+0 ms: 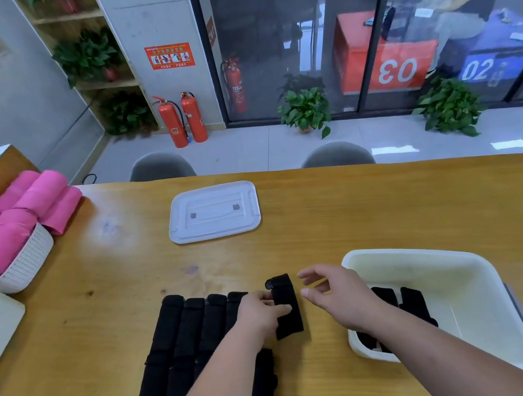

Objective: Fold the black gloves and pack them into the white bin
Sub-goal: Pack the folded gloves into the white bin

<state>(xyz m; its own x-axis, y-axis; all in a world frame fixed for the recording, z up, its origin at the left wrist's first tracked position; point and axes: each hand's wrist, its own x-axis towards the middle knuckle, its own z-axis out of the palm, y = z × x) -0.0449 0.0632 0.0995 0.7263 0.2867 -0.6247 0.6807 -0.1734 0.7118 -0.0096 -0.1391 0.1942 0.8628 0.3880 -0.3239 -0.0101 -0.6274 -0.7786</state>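
Two bare forearms are seen nearest the lens, entering from six o'clock over the wooden table (390, 205). At nine o'clock a white woven basket (30, 262) is heaped with pink rolls (32, 198), well apart from the work. At seven o'clock a row of unfolded black gloves (186, 338) is laid flat, side by side and touching, presumably so that each can be taken in turn from the right end. At twelve o'clock the white lid (213, 211) is set aside, leaving the bin open for packing.

Just right of the row, the left hand (263, 312) is placed on a folded glove (287, 309). The thumb is laid across the glove's top and the fingers are curled at its left edge, so the fold is judged to be pinned against springing open. The right hand (339, 294) is held just beside that glove, with fingers apart, loosely bent and clamped on nothing, probably ready to take it.

At four o'clock the white bin (414, 251) is kept close. Several folded black gloves (401, 299) are laid along its floor.
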